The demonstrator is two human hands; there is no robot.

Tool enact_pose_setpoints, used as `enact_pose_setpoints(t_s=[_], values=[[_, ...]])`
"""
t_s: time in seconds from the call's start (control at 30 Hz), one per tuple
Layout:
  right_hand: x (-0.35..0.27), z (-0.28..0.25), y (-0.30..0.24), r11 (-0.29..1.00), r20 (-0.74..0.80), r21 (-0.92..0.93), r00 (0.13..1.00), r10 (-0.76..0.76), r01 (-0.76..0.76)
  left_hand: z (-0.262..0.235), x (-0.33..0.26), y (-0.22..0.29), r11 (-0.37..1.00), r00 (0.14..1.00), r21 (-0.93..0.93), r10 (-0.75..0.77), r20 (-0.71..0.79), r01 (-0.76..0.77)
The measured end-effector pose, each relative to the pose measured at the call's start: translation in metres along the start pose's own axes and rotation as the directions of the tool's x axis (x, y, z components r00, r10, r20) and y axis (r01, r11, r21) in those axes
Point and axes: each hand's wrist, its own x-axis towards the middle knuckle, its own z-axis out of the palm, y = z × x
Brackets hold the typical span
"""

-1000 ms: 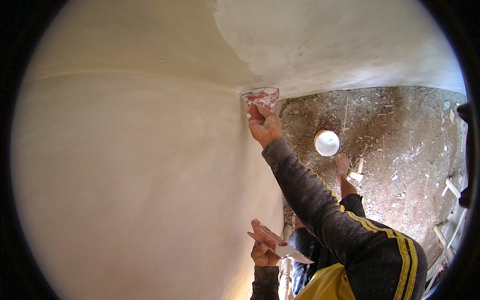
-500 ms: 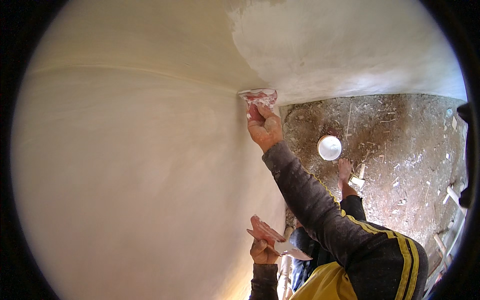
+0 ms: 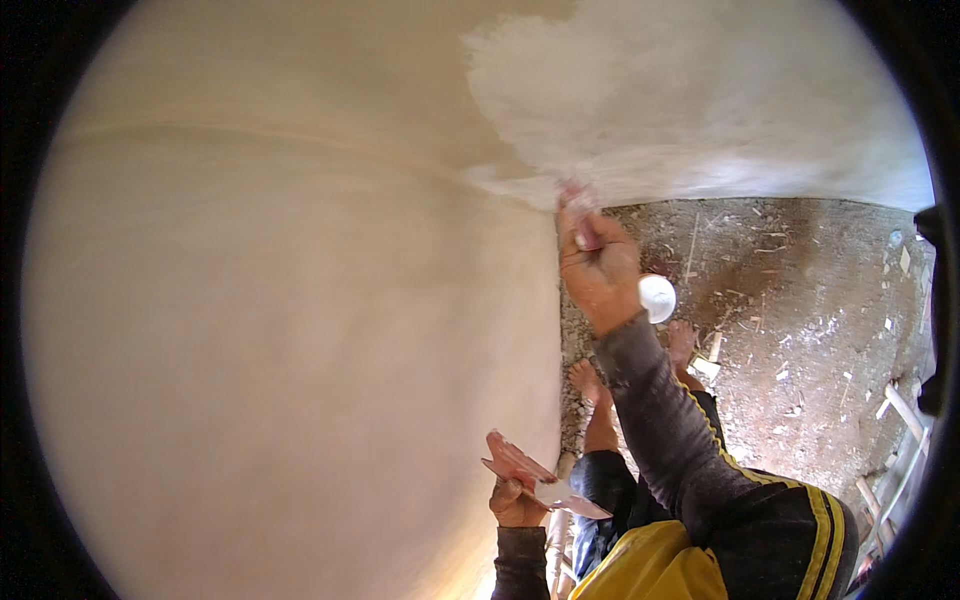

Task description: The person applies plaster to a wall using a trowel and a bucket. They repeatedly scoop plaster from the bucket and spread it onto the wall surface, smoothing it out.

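My right hand (image 3: pixel 603 272) is closed around a reddish putty spreader (image 3: pixel 579 208), smeared with white paste and blurred by motion. Its blade is by the back wall (image 3: pixel 690 110), just right of the corner where the walls meet. A lighter, wet-looking coat with a ragged left edge covers part of that wall. Lower down, beside the left wall (image 3: pixel 300 350), my left hand (image 3: pixel 516 502) grips pinkish putty spreaders (image 3: pixel 518 457). One thin blade points up and another sticks out to the right, with some white paste on them.
A white bucket (image 3: pixel 657 298) stands on the dirt floor (image 3: pixel 790 270), partly behind my right wrist. My bare feet (image 3: pixel 683 342) are near it. Chips and sticks litter the ground. Pale poles (image 3: pixel 905 410) lie at the right edge.
My right hand has swept the spreader rightward along the back wall from the corner, leaving a light smear there. My left hand has shifted slightly left with its spreaders.
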Motion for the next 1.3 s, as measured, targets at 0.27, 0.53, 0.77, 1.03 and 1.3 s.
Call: enact_pose_setpoints(t_s=[0.27, 0.53, 0.77, 1.03, 1.3], values=[[0.081, -0.057, 0.023, 0.966, -0.251, -0.1, 0.946, 0.205, -0.237, 0.001, 0.0, -0.001, 0.997, 0.999, 0.076, -0.014, -0.034, 0.016], [0.082, -0.015, -0.021, 0.978, -0.18, 0.1, 0.963, 0.198, -0.183, 0.016, 0.002, 0.003, 0.997, 1.0, 0.072, -0.018, -0.011, 0.019], [0.036, -0.058, -0.06, 0.96, -0.195, -0.257, 0.967, -0.161, 0.108, 0.016, 0.004, 0.0, 0.997, 1.0, 0.076, -0.01, 0.029, 0.007], [0.129, -0.169, -0.006, 0.835, -0.115, -0.543, 0.977, -0.178, 0.089, 0.006, 0.01, 0.0, 0.999, 0.996, 0.034, -0.041, 0.078, 0.039], [0.102, -0.108, 0.028, 0.987, -0.141, -0.156, 0.988, -0.055, 0.033, 0.017, 0.005, 0.004, 0.999, 0.999, 0.012, -0.043, 0.028, 0.043]])
